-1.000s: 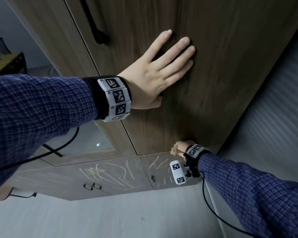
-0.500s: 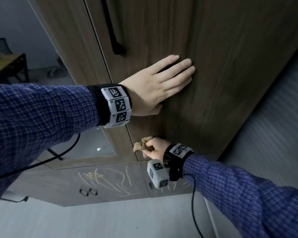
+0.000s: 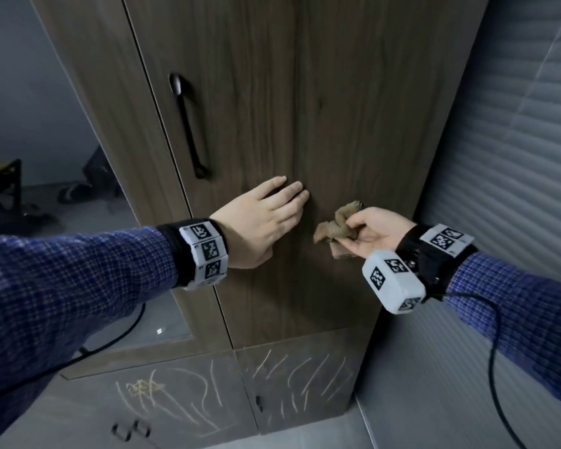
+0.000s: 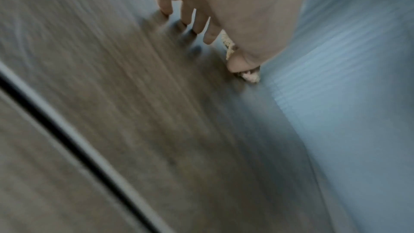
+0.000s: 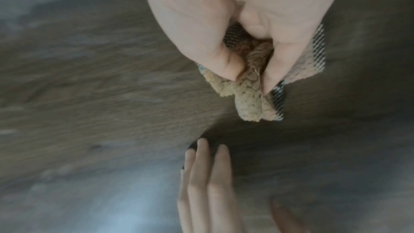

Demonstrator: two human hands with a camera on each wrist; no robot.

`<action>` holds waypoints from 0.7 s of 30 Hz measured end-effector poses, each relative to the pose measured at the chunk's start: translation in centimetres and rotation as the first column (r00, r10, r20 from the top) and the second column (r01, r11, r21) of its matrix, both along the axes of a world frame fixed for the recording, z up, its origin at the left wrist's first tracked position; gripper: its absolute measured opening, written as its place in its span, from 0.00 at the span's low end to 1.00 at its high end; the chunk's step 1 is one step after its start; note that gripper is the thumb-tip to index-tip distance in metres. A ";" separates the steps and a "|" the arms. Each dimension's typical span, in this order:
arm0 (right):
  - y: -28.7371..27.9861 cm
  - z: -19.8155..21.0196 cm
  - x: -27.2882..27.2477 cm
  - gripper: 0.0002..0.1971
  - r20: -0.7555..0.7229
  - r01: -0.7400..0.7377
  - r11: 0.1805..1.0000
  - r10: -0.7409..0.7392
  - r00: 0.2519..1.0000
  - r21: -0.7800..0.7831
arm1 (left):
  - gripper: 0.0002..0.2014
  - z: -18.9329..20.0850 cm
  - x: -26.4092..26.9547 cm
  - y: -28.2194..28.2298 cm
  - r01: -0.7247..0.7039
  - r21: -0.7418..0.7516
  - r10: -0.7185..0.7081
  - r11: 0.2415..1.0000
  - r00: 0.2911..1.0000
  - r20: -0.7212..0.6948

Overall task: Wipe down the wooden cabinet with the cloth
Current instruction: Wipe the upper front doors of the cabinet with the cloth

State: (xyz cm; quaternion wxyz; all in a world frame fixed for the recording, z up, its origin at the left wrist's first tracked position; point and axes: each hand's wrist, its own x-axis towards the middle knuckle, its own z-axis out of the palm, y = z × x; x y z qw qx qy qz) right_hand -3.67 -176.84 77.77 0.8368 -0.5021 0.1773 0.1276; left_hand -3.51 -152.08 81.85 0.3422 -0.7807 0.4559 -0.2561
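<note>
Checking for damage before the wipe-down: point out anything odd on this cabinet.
The lower cabinet doors carry pale, chalk-like scribbles and strokes, which look like stray drawing rather than wood grain. The tall door that the left hand touches looks unmarked.

Both arms wear long sleeves of blue-and-white small-checked fabric, the left sleeve (image 3: pixel 62 286) and the right sleeve (image 3: pixel 515 319). Each wrist carries a black strap set with white blocks printed with black square-patterned markers: the left wrist band (image 3: pixel 204 251) and the right wrist band (image 3: pixel 434 251). A boxy white marker block (image 3: pixel 391 281) juts from the right strap. A thin black cable (image 3: pixel 496 384) trails from the right band, and another cable (image 3: pixel 110 338) hangs below the left arm.
</note>
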 end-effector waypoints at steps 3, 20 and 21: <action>0.7 0.0 -2.1 0.15 0.126 -0.140 0.990 0.143 0.982 -0.032 | 0.36 -0.5 -1.8 -0.6 0.029 -0.326 -0.099 0.945 0.975 -0.200; 11.6 -4.5 -4.6 0.21 0.217 -0.574 0.815 0.575 0.789 -0.073 | 0.16 -6.6 -6.5 5.4 -0.953 -0.267 -0.271 0.141 0.223 -0.937; 12.4 -4.6 -4.5 0.20 0.207 -0.534 0.840 0.542 0.814 -0.098 | 0.15 -6.4 -6.7 5.7 -0.944 -0.297 -0.259 0.141 0.254 -0.932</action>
